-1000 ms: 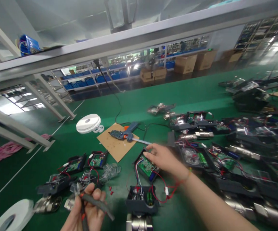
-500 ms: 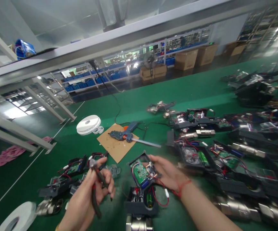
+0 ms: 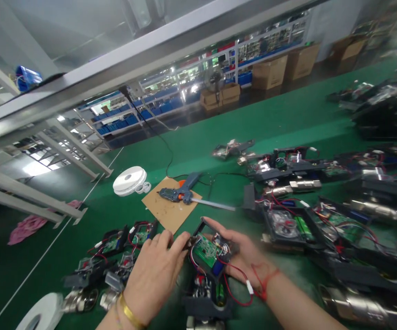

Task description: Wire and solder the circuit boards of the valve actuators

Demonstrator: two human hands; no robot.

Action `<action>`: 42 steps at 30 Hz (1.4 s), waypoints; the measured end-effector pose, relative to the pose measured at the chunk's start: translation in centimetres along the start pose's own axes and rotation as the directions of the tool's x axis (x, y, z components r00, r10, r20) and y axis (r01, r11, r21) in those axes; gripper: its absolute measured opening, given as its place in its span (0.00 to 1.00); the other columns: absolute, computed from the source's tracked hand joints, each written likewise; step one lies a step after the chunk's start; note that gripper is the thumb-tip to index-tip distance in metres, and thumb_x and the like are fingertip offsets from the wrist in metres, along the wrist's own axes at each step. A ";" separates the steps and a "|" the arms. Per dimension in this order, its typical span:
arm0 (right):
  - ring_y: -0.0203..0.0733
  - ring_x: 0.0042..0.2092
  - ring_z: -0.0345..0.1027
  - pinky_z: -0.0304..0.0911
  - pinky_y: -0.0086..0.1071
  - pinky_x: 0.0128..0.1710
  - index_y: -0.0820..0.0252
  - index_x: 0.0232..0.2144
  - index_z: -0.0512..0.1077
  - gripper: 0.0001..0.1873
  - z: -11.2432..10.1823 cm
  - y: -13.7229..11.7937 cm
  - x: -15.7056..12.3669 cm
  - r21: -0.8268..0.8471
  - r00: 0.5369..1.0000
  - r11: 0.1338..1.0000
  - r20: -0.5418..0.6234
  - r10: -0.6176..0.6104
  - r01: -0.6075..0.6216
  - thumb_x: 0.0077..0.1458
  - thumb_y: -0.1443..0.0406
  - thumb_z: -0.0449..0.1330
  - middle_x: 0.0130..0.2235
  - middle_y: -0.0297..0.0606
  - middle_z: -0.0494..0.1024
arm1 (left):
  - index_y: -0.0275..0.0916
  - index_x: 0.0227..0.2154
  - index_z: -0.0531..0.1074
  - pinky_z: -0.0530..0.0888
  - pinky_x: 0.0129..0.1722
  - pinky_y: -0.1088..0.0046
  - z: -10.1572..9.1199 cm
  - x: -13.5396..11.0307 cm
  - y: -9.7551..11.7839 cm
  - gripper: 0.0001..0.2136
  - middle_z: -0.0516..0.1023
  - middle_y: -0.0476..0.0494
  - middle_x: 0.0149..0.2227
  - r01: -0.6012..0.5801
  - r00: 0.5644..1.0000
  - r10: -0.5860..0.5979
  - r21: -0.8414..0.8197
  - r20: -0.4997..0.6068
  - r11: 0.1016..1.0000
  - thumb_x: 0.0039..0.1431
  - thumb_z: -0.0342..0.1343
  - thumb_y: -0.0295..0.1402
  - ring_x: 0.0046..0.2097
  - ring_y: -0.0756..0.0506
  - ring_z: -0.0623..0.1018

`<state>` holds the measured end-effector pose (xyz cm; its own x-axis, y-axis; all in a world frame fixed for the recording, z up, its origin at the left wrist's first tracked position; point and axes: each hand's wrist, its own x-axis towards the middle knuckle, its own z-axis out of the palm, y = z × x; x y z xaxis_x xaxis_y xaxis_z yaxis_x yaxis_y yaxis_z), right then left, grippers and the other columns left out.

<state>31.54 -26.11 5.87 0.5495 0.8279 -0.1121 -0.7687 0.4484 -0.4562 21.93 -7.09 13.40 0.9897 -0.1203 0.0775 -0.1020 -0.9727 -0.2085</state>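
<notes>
My right hand [image 3: 241, 250] is closed round the side of a black plastic housing [image 3: 203, 224] with a green circuit board [image 3: 207, 250] in it. Thin red and black wires with a white connector [image 3: 249, 287] trail from the board. Below, joined by wires, sits a second black housing [image 3: 207, 308] on a metal fitting [image 3: 205, 323]. My left hand [image 3: 159, 266] is closed round small pliers, mostly hidden by the fingers. The dark tip of the pliers [image 3: 192, 242] is at the board's upper left corner; whether it touches I cannot tell.
A glue gun [image 3: 182, 192] lies on a cardboard square [image 3: 169, 213]. White tape rolls [image 3: 129, 179] lie to its left. Several similar housings with wires and metal fittings [image 3: 287, 224] cover the right side; more units [image 3: 91, 270] lie at left. A metal shelf beam [image 3: 116, 59] crosses above the green table.
My left hand has turned over and moved right with the pliers, up to the circuit board. My right hand still holds the housing. The view has shifted slightly.
</notes>
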 end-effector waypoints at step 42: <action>0.47 0.60 0.65 0.52 0.47 0.65 0.46 0.61 0.63 0.24 2.9 2.9 -1.2 0.034 0.960 0.960 -0.054 -0.275 0.277 0.64 0.60 0.58 0.59 0.37 0.73 | 0.46 0.57 0.70 0.80 0.36 0.50 0.2 -1.1 5.4 0.19 0.78 0.44 0.36 0.222 0.963 -0.215 0.022 -0.164 0.975 0.63 0.55 0.29 0.36 0.38 0.79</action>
<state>27.73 -24.82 7.22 0.7567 0.6530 -0.0303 -0.5969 0.6713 -0.4394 20.36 -12.12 11.97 0.9583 0.0608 0.2794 0.1222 -0.9705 -0.2079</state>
